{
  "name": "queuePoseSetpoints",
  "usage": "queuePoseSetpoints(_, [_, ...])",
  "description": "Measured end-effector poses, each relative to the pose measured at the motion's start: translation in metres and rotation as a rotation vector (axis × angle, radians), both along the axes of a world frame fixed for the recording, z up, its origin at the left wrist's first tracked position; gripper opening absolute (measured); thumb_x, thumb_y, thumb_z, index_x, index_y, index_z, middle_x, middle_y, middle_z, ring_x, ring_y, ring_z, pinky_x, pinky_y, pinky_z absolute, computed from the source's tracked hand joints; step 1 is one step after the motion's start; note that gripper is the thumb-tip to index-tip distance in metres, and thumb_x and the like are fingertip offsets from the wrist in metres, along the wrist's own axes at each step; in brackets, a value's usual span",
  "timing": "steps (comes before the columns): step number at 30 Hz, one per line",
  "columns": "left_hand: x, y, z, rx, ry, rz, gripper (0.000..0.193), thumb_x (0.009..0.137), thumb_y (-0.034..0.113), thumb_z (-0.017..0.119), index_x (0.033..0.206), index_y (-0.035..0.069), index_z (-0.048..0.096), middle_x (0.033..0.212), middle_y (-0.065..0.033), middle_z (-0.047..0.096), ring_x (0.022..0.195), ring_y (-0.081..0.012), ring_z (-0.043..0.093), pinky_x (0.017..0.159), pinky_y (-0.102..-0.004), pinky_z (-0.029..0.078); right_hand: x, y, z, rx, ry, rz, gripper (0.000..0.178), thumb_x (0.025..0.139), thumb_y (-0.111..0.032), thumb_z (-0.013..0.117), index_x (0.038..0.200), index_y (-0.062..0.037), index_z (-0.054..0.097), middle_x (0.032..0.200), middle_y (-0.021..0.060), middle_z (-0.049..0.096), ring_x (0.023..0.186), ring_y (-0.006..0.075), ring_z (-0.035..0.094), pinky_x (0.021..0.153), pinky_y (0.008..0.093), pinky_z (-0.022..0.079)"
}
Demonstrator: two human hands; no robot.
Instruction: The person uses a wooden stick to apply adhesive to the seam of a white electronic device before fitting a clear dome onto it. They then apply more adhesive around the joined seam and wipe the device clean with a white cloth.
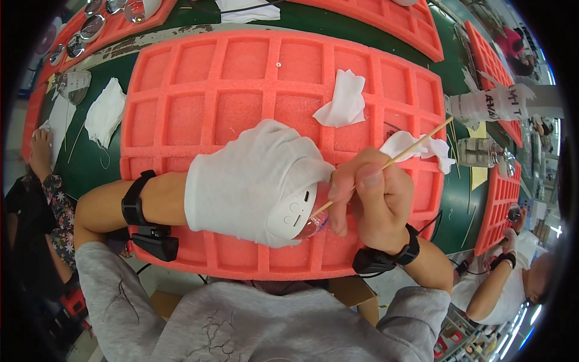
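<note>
My left hand, in a white glove, is closed round a white rounded device with a small port and button outlines on its face. A clear, shiny dome-like part shows at the device's right side. In my bare right hand a thin wooden stick is pinched between the fingers. Its lower tip lies against or just in front of the device's edge; I cannot tell which. Both hands are above a pink foam tray with square compartments.
White cloths lie on the tray, and another crumpled cloth is left of it. A glass jar and a wrapped post stand at the right. More foam trays line the green table. Other people sit at both sides.
</note>
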State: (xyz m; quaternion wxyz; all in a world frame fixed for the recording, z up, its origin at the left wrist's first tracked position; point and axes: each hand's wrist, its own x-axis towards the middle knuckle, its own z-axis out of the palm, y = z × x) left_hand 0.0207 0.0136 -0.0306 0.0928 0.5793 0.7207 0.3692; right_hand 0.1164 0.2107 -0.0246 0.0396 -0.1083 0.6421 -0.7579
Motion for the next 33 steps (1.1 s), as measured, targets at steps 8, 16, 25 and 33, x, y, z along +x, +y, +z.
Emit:
queuePoseSetpoints(8, [0.000,0.000,-0.007,0.125,0.063,0.019,0.040,0.069,0.023,0.079,0.104,0.007,0.067,0.087,-0.0071,0.060,0.079,-0.0268,0.059,0.077,-0.0386,0.046,-0.001,-0.001,-0.006,-0.049,0.039,-0.095,0.034,0.113,-0.025,0.034,0.096,-0.0008,0.051,0.063,0.0086,0.059,0.042,0.0152,0.055,0.057,0.0285,0.048])
queuePoseSetpoints(16, [0.000,0.002,-0.006,0.079,0.084,0.001,0.042,0.068,0.023,0.080,0.105,0.006,0.066,0.086,-0.0071,0.060,0.079,-0.0262,0.059,0.077,-0.0380,0.045,0.000,0.000,-0.006,0.063,0.228,-0.017,0.025,0.111,-0.018,0.039,0.098,-0.0002,0.051,0.067,0.0099,0.062,0.045,0.0156,0.057,0.056,0.0302,0.048])
queuePoseSetpoints(25, [-0.002,0.003,-0.009,0.092,0.086,0.021,0.041,0.069,0.024,0.080,0.104,0.006,0.066,0.086,-0.0065,0.060,0.078,-0.0260,0.059,0.076,-0.0378,0.046,-0.006,0.000,-0.004,0.160,0.332,0.028,0.026,0.110,-0.015,0.040,0.096,0.0015,0.053,0.066,0.0108,0.062,0.046,0.0154,0.057,0.050,0.0310,0.047])
queuePoseSetpoints(33, [-0.003,0.003,-0.007,0.091,0.046,0.000,0.046,0.066,0.027,0.084,0.104,0.008,0.067,0.086,-0.0058,0.060,0.078,-0.0253,0.060,0.077,-0.0373,0.046,0.001,-0.004,0.000,0.048,0.090,-0.117,0.027,0.110,-0.015,0.041,0.094,0.0025,0.053,0.064,0.0102,0.062,0.047,0.0157,0.057,0.050,0.0297,0.048])
